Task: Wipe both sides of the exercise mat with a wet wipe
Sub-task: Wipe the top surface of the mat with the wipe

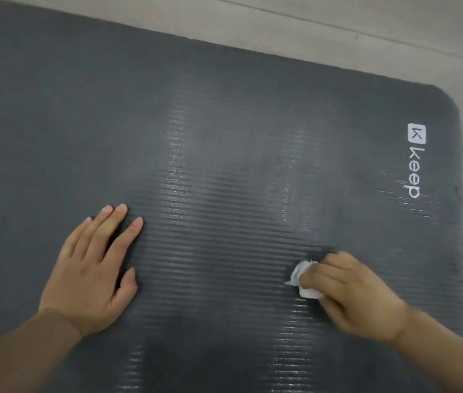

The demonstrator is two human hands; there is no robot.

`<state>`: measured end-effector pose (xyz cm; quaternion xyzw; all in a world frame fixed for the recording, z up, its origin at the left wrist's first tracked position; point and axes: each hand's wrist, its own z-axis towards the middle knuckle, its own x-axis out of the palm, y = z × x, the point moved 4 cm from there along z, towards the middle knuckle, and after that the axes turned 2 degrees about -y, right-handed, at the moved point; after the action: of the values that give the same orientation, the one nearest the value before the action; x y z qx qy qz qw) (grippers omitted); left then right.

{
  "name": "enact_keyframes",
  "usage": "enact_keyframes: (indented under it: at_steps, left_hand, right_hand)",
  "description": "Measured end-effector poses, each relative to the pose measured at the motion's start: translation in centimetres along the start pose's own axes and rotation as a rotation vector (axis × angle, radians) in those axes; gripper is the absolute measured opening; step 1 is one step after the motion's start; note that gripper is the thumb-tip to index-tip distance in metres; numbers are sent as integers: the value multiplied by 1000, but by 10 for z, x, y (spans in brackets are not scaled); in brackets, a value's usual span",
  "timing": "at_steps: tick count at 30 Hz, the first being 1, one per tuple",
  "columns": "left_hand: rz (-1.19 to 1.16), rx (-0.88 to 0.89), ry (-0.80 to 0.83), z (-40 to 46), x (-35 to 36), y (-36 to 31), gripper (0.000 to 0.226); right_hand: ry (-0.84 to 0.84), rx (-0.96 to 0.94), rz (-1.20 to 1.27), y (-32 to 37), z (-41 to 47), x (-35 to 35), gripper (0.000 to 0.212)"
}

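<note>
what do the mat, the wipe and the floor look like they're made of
Mat: likely soft foam, dark grey, matte, with fine ribs; glossy bands look like damp streaks.
Wipe: thin white nonwoven or paper-like sheet, crumpled in the right hand.
Floor: pale grey planks with seams, possibly wood-look laminate or tile; hard to say which.

Dim, flat light; pale glare streaks shine off wet ribs of my mat point(224, 137), my right hand point(358, 293) smears with motion blur, and the mat's edges bow from the wide lens
</note>
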<state>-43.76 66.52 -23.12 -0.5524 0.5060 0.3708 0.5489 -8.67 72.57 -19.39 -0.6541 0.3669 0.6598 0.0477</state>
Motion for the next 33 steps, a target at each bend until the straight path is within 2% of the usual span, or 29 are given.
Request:
enact_keyframes:
  at_steps: [1, 2, 3, 4, 6, 7, 8, 9, 11, 12, 14, 15, 17, 18, 19, 20, 22, 23, 24, 25, 26, 28, 31, 33]
  left_hand:
    - [3, 4, -7, -1, 0, 0, 68]
    - [-2, 6, -10, -1, 0, 0, 68]
    - [-12, 7, -14, 0, -1, 0, 68]
    - [-14, 11, -21, 1, -2, 0, 68]
    - [-1, 18, -32, 0, -1, -1, 67]
    - [0, 16, -37, 0, -1, -3, 67]
    - [-4, 14, -46, 0, -1, -3, 67]
    - [-5, 16, -53, 0, -1, -2, 67]
    - [-5, 22, -54, -1, -1, -1, 68]
    - [-15, 20, -52, -1, 0, -1, 68]
    - [-24, 20, -53, -1, 0, -1, 68]
    - [-21, 21, -50, -1, 2, 0, 69]
    - [-31, 19, -36, -1, 4, 2, 71]
    - [-42, 11, -33, -2, 5, 3, 71]
    - [-51, 4, -34, -2, 6, 4, 72]
    - [-56, -2, -37, -2, 7, 4, 72]
    - [-54, -7, -37, -3, 10, 5, 72]
    - [-50, -8, -38, -3, 10, 5, 73]
    - [-50, -6, -37, -3, 10, 5, 73]
    - [-53, -1, -35, -3, 11, 4, 73]
    - [-59, -1, -38, -3, 10, 4, 73]
    - [-64, -7, -42, -3, 10, 6, 73]
    - [-62, -6, -27, -2, 13, 10, 74]
    - [-81, -2, -23, -1, 16, 13, 75]
  right_hand:
    - [90, -144, -47, -14, 6, -8, 23]
    - [113, -215, -139, -39, 26, -21, 23]
    - [45, -189, -242, -70, 53, -38, 25]
    - [-76, -65, -323, -107, 84, -56, 31]
    - [-352, 394, -379, -179, 131, -101, 42]
    - [-454, 635, -342, -204, 142, -118, 41]
    - [-513, 831, -278, -213, 147, -124, 37]
    - [-523, 899, -222, -209, 147, -119, 32]
    - [-504, 805, -199, -175, 119, -92, 26]
    - [-482, 700, -178, -147, 90, -73, 23]
    - [-219, 445, -143, -72, 16, -30, 23]
    - [-70, 255, -108, -41, -14, -16, 24]
    - [192, -131, -162, -35, -39, -16, 20]
    - [224, -243, -245, -53, -27, -28, 17]
    - [147, -232, -332, -82, -4, -46, 18]
    - [-7, -92, -404, -119, 26, -67, 21]
    - [-299, 456, -420, -203, 77, -116, 26]
    - [-416, 699, -338, -231, 91, -129, 27]
    - [-502, 871, -224, -240, 98, -130, 28]
    - [-542, 923, -126, -232, 98, -120, 28]
    - [-575, 885, -93, -215, 93, -103, 26]
    - [-590, 668, -69, -151, 53, -60, 21]
    - [-129, 229, -39, -37, -39, -6, 22]
    - [150, -72, -78, -16, -67, -6, 16]
